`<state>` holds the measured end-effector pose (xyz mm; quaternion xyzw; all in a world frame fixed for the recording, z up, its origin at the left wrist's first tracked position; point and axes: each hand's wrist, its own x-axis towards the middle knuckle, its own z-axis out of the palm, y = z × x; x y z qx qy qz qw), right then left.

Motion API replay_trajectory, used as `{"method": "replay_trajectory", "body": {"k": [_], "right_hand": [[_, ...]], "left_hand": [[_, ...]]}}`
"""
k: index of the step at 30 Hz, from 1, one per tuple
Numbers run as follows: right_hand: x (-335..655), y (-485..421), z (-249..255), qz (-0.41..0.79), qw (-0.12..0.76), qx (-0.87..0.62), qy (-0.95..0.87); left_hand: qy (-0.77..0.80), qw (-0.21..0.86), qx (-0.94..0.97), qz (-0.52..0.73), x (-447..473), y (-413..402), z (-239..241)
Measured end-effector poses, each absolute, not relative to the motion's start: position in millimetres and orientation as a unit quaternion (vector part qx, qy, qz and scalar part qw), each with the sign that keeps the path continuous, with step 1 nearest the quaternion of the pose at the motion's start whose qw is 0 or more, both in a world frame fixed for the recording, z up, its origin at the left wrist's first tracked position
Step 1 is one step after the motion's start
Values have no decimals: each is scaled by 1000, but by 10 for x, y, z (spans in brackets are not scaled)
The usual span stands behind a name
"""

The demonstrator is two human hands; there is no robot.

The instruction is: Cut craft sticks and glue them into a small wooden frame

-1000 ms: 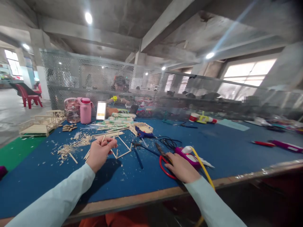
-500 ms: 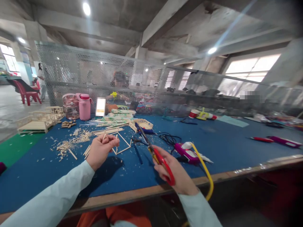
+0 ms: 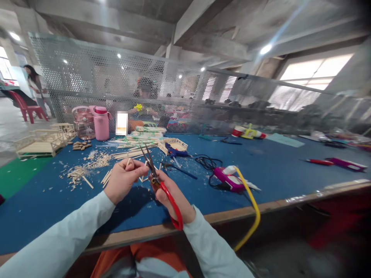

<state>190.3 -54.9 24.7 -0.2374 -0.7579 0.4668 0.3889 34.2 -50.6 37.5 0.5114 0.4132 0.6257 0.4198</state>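
Note:
My left hand (image 3: 123,180) is closed in a pinch on a thin wooden stick (image 3: 146,165) above the blue table mat. Wrapped round the red handles of a pair of scissors (image 3: 171,199) is my right hand (image 3: 175,192). The scissor blades point up and away, slightly apart, right by the left fingertips and the stick. Whether they touch the stick I cannot tell. Parts of a small stick frame (image 3: 143,179) show below the left fingers, mostly hidden by the hands and blades. A blue glue gun (image 3: 177,151) lies beyond the scissors.
Wood scraps (image 3: 79,172) and bundled sticks (image 3: 147,135) lie left and behind. A pink jug (image 3: 101,125) and stick-built models (image 3: 37,144) stand farther left. To the right are a purple tool (image 3: 228,179) and yellow tube (image 3: 251,200). A perforated screen (image 3: 95,85) closes the back; a person stands beyond its left end.
My right hand has moved left with the scissors, bringing the blades to the left fingertips. The blades have parted. The dark blue rod on the mat has swung to the right.

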Motion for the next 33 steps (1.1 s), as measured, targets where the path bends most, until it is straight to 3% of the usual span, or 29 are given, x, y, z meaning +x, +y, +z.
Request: {"method": "replay_trajectory", "body": {"k": [8,24,33], "right_hand": [[1890,-520,239,407,398,-262,-780],[1898,-544,235,408,422,-288,-757],[1923,-536,223,393,391,-255,-793]], "left_hand": [[414,403,518,631,335,-507,372],[399,401,530,632,341,-508,374],[398,407,530,629,347,-513,382]]}}
